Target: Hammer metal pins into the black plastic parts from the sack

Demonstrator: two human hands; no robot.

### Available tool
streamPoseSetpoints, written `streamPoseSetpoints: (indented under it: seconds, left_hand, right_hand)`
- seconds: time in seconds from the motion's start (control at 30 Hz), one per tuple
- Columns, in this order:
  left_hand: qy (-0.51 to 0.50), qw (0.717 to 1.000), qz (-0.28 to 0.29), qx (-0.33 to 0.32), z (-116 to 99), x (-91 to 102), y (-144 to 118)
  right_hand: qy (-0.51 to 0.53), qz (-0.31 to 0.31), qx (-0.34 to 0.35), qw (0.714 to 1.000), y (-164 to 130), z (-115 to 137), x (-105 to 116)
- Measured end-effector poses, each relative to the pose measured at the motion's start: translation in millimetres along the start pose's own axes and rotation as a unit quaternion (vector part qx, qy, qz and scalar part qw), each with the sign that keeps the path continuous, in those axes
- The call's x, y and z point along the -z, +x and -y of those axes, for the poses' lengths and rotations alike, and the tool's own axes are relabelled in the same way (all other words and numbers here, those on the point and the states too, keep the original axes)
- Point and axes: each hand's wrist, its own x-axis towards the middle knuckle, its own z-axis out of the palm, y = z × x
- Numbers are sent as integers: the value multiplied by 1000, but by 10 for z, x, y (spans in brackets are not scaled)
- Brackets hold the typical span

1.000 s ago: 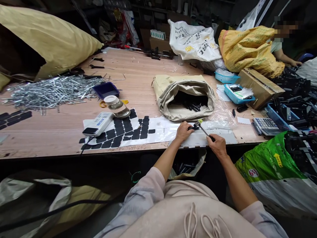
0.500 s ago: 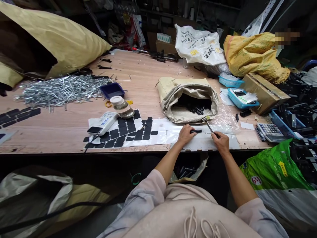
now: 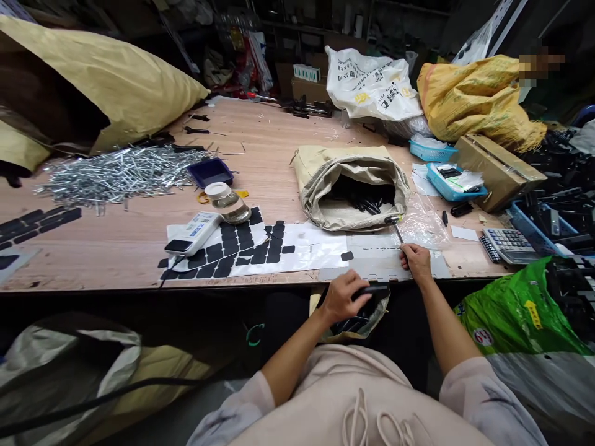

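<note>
My left hand (image 3: 344, 296) is closed around a slim black piece (image 3: 374, 289), probably plastic. It is off the table's front edge, over an open bag (image 3: 382, 314) at my lap that holds similar black pieces. Above the table, my right hand (image 3: 416, 260) grips a small hammer (image 3: 398, 233) by its handle; the thin metal shaft leads up to a small dark and yellowish head. That head is by the mouth of a beige sack (image 3: 309, 186) with black pieces inside. A black rounded pad (image 3: 347, 256) lies on the white sheet (image 3: 307, 248) near my left hand.
A heap of metal rods (image 3: 125, 173), a blue tray (image 3: 210, 172), a lidded jar (image 3: 229, 203) and a white device with a cable (image 3: 198, 230) occupy the left. Rightward are blue baskets (image 3: 453, 186), a cardboard box (image 3: 499, 170), a calculator (image 3: 511, 246) and a green sack (image 3: 506, 303).
My left hand has moved from the tabletop down over the lap bag, carrying the black piece. My right hand stays near its place, with the hammer slightly shifted and turned.
</note>
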Motion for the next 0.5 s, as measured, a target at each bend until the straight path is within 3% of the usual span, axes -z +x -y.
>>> streamPoseSetpoints:
  seconds: [0.13, 0.23, 0.3, 0.37, 0.5]
  left_hand:
    - [88, 993, 79, 22, -151, -34, -575]
    - [71, 991, 105, 45, -153, -29, -500]
    - [45, 995, 72, 56, -89, 2, -144]
    - [34, 996, 7, 85, 62, 51, 399]
    - [105, 968, -115, 198, 621, 174, 1582]
  right_hand:
    - [-13, 0, 7, 1000, -4, -10, -3]
    - [-34, 2, 15, 999, -16, -12, -9]
    - [-52, 1, 19, 998, -19, -20, -16]
    - [-79, -7, 28, 996, -18, -35, -26]
    - [-151, -32, 73, 985, -13, -68, -49]
